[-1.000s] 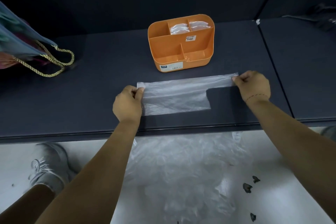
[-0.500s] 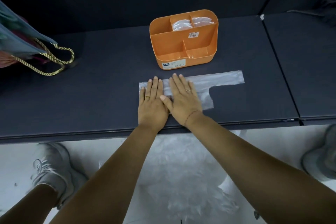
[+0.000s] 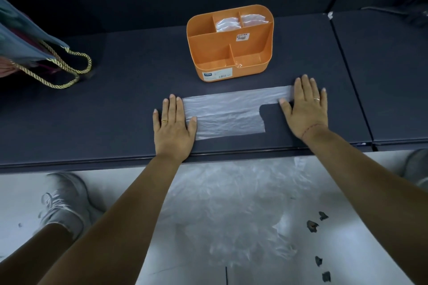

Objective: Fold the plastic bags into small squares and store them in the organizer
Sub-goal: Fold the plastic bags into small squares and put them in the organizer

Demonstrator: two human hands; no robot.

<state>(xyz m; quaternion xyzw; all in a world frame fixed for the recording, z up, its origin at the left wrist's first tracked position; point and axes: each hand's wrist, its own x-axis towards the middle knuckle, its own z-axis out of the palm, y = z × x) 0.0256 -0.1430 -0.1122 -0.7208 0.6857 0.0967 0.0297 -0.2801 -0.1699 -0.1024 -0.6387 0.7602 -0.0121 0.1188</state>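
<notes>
Plastic, thin and cloudy, is lying flat on the dark table [image 3: 92, 111]: the plastic bag [image 3: 227, 113] is stretching as a long strip just in front of the orange organizer [image 3: 208, 70], apart from it. I am seeing my left hand [image 3: 173, 127] pressing on the bag's left end with straight fingers, palm down, clasping nothing. My right hand [image 3: 305, 111] is lying equally flat on the narrow handle end, fingers spread, thumb touching the strip's near edge. Neither hand is curling round anything.

Here is what is worrying me. The film is looking slick against a smooth top, so as I am lifting either palm the layers may be sliding apart or springing open, and the sheet could be clinging to my skin and rising with it. The handle end is narrower than the body (there is a stepped notch on the near side), so a fold across the length may be coming out lopsided, not square. Creases are showing along the body; trapped air there could be puffing the packet up too thick for a compartment. Folded bags [image 3: 225, 24] are already filling the two rear cells on the right, so space is tightening. The bag's near edge is also sitting close to the table's front lip, above loose plastic [image 3: 231, 203] on the floor.
</notes>
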